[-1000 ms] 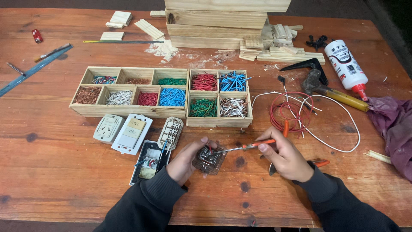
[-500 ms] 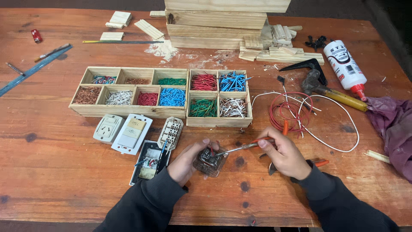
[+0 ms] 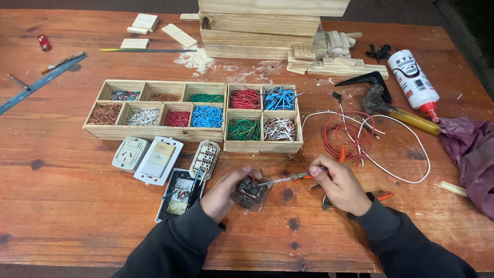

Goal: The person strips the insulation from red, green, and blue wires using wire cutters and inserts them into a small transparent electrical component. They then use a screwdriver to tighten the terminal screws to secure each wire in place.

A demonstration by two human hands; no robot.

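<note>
The tabletop (image 3: 67,226) under you is reddish wooden planks with dark knots, and it fills nearly the whole view; only a dark strip of floor shows past its far edge, so the room itself stays out of sight. A stack of pale boards (image 3: 267,23) at the far side is cut off by the top of the frame, and a purple cloth (image 3: 471,154) runs out past the right edge. Two wooden trays (image 3: 154,135) hold short wire pieces sorted by colour, and beside them lies a loop of red and white wire (image 3: 355,136). Your sleeves are cut off at the bottom. Your left hand (image 3: 224,194) curls around a small clear-cased switch module (image 3: 252,191), gripping it just above the tabletop near the front edge; your fingers cover its left side, and the parts inside are too small to make out. Your right hand (image 3: 342,185) is closed around an orange-handled screwdriver (image 3: 283,179) whose tip meets the module; most of the handle is buried in your palm. Something with orange grips lies half hidden beneath that hand, and you cannot tell what it is.
</note>
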